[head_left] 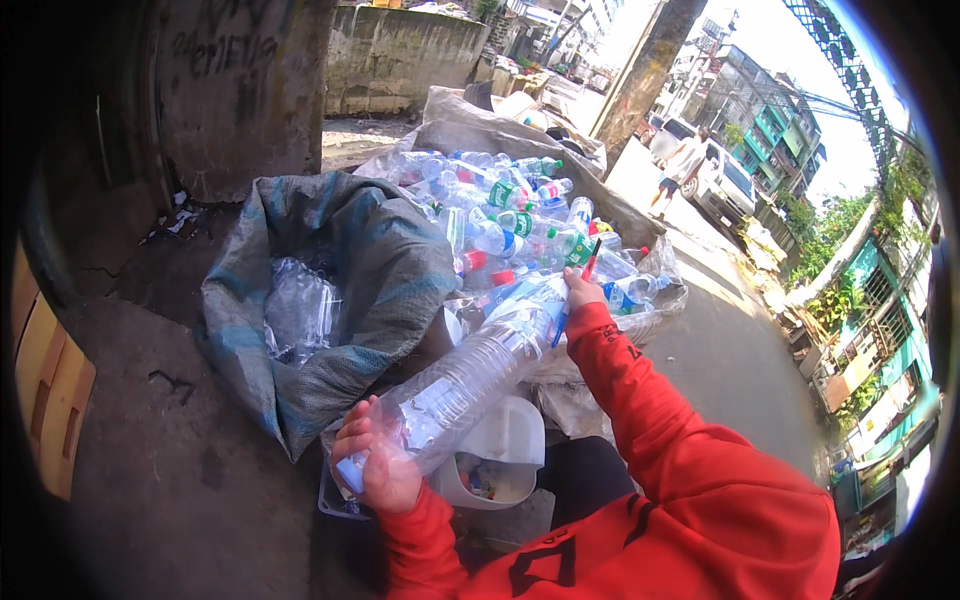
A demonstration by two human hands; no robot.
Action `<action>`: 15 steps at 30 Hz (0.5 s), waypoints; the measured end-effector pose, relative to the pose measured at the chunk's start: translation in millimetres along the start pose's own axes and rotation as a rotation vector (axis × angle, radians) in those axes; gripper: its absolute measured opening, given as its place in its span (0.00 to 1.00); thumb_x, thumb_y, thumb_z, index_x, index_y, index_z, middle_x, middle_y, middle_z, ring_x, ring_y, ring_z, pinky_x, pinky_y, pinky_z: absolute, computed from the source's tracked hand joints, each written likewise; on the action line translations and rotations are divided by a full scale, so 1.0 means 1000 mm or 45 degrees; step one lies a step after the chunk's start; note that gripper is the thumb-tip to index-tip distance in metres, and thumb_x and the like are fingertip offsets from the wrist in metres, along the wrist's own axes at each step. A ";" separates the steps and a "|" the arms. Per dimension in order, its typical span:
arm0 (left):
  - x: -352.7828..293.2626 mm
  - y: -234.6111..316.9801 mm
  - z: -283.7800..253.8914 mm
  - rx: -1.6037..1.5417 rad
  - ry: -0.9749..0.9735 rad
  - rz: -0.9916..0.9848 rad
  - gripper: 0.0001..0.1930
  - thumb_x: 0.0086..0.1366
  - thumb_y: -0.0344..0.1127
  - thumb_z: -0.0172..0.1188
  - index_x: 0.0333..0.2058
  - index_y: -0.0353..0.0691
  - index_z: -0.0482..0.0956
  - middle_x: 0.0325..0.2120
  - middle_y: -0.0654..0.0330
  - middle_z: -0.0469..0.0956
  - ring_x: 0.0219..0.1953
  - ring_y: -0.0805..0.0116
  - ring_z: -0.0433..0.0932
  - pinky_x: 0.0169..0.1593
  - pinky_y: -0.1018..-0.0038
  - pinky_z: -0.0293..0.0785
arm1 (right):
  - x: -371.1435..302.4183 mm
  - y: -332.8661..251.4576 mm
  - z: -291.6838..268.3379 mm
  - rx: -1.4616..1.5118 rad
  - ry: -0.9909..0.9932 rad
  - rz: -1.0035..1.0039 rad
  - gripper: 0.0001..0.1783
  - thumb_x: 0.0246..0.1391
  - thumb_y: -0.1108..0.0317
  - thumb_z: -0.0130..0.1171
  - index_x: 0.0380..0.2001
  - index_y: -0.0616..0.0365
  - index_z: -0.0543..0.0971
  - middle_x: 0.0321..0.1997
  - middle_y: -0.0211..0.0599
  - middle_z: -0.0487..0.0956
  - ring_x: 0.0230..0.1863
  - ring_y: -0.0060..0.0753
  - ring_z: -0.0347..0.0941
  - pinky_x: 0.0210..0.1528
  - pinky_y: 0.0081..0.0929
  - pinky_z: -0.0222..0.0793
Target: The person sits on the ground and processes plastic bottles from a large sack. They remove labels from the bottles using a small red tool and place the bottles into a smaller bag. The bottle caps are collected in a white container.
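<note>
A large clear plastic bottle [465, 375] with ribbed sides lies slantwise in front of me, between my two hands. My left hand [378, 462] is closed around its near end, where a light blue cap [350, 473] shows. At the far end, my right hand [584, 289] is closed on a thin red tool [592, 262] with a dark tip, beside the bottle's blue label [535, 298]. The exact kind of tool is too small to tell. Under the bottle stands a white plastic container [515, 440] with small coloured pieces inside.
A big pale sack [655, 310] heaped with bottles [490, 200] stands ahead. To the left is an open grey-blue woven sack [400, 270] holding clear bottles [300, 305]. Yellowish slats [50, 390] edge the far left. A person [680, 170] and a parked vehicle [722, 185] are down the street.
</note>
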State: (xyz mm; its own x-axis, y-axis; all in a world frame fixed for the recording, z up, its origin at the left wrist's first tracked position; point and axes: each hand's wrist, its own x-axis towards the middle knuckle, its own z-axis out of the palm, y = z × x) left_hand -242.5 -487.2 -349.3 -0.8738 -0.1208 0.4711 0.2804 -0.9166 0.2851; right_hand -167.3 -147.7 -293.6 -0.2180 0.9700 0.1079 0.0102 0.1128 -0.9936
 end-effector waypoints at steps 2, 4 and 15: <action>0.003 -0.003 -0.005 0.003 0.241 -0.025 0.10 0.48 0.31 0.48 0.31 0.35 0.69 0.36 0.54 0.70 0.48 0.53 0.67 0.54 0.53 0.63 | 0.003 0.006 0.027 -0.136 0.029 -0.028 0.14 0.50 0.62 0.56 0.26 0.66 0.76 0.20 0.33 0.75 0.20 0.25 0.69 0.24 0.26 0.62; 0.010 -0.007 -0.017 0.111 0.045 0.096 0.11 0.51 0.32 0.47 0.34 0.36 0.69 0.39 0.55 0.70 0.51 0.55 0.66 0.55 0.54 0.62 | 0.005 0.013 0.053 -0.262 0.105 -0.053 0.16 0.49 0.61 0.57 0.27 0.67 0.76 0.21 0.36 0.76 0.21 0.28 0.70 0.26 0.28 0.63; 0.033 -0.004 -0.031 0.384 -0.225 0.326 0.10 0.44 0.32 0.50 0.27 0.34 0.69 0.30 0.54 0.71 0.43 0.51 0.70 0.51 0.52 0.66 | 0.017 0.055 0.078 -1.044 -0.140 -0.276 0.21 0.44 0.50 0.58 0.32 0.57 0.80 0.30 0.48 0.78 0.35 0.47 0.75 0.39 0.36 0.68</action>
State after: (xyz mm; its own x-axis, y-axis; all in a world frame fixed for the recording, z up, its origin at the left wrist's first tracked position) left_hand -284.6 -499.4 -360.9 -0.6868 -0.2384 0.6866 0.6055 -0.7102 0.3592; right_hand -246.2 -141.7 -349.2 -0.3900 0.8872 0.2466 0.6508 0.4550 -0.6079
